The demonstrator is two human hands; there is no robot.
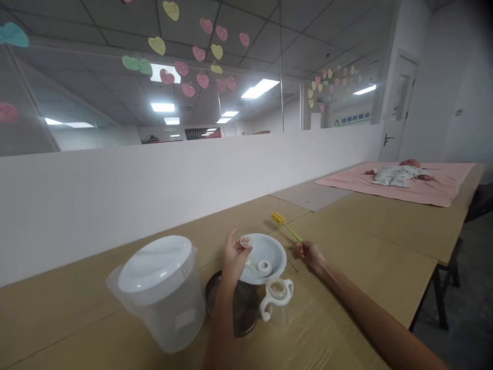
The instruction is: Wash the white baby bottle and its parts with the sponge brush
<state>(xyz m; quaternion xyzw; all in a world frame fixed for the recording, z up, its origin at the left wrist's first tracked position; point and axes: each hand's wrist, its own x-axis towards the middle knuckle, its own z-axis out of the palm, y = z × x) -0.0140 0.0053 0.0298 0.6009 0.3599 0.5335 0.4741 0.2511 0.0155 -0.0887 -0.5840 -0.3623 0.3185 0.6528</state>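
Observation:
My left hand (235,257) holds a small clear cap-like piece (246,241) between thumb and fingers, above the left edge of a white bowl (278,252). Inside the bowl lies a white ring (264,267), with a pale translucent item near it. My right hand (310,255) grips the green handle of a brush (293,233), whose yellow head (278,218) points up and left, right of the bowl. In front of the bowl stands a clear bottle with a white two-handled collar (278,291), open at the top.
A large translucent pitcher (173,308) with a white lid stands at left. A dark round tray (246,313) lies partly under my left forearm. Farther right, a baby doll (396,174) lies on a pink cloth (431,192). A white wall (231,169) backs the table.

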